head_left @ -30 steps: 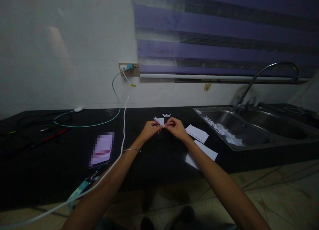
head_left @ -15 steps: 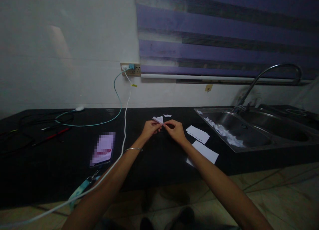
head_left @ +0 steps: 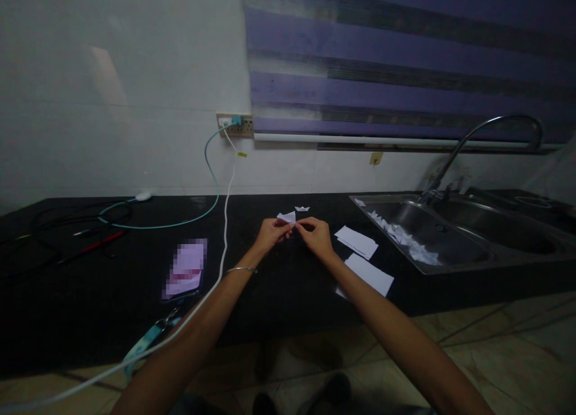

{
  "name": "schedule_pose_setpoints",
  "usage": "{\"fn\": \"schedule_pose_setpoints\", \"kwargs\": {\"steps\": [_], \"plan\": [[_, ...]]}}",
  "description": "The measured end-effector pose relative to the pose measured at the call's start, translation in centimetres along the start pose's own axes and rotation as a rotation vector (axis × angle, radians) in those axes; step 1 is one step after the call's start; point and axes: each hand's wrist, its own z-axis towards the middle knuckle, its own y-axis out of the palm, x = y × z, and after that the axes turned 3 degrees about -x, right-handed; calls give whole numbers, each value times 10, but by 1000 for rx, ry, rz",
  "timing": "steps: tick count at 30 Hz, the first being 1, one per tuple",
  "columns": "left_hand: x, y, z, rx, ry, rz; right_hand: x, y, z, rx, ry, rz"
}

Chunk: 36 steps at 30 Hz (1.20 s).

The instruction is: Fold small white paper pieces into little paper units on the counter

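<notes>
Both my hands meet over the middle of a black counter [head_left: 288, 283]. My left hand [head_left: 271, 234] and my right hand [head_left: 316, 235] each pinch one small folded piece of white paper [head_left: 287, 217], held just above the counter. A bracelet sits on my left wrist. Just behind the hands a tiny folded paper boat [head_left: 302, 208] lies on the counter. Two white paper sheets [head_left: 356, 241] [head_left: 369, 274] lie to the right of my right hand.
A steel sink [head_left: 432, 235] with a curved tap and paper scraps is set in at the right. A phone [head_left: 186, 268] lies at the left beside a white cable [head_left: 224, 235]. A teal cable, dark wires and pens lie at the far left. A wall socket [head_left: 234, 125] is above.
My hands and the folded paper have dropped slightly toward the counter and the paper looks flatter; the fingers keep working it. Nothing else on the counter has moved.
</notes>
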Motion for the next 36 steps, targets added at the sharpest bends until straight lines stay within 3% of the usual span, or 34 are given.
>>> {"fn": "schedule_pose_setpoints", "kwargs": {"steps": [6,15,21,30,36], "plan": [[0,0,0,12,-24,42,5,2,2,8,65,28],[6,3,-4,3,175,165,8,7,4,-37,167,195],[4,4,-5,6,131,83,9,9,2,-63,247,395],[2,9,-6,-12,57,-40,14,13,1,-50,297,478],[7,13,-2,102,233,75,13,15,3,-100,312,506]]}}
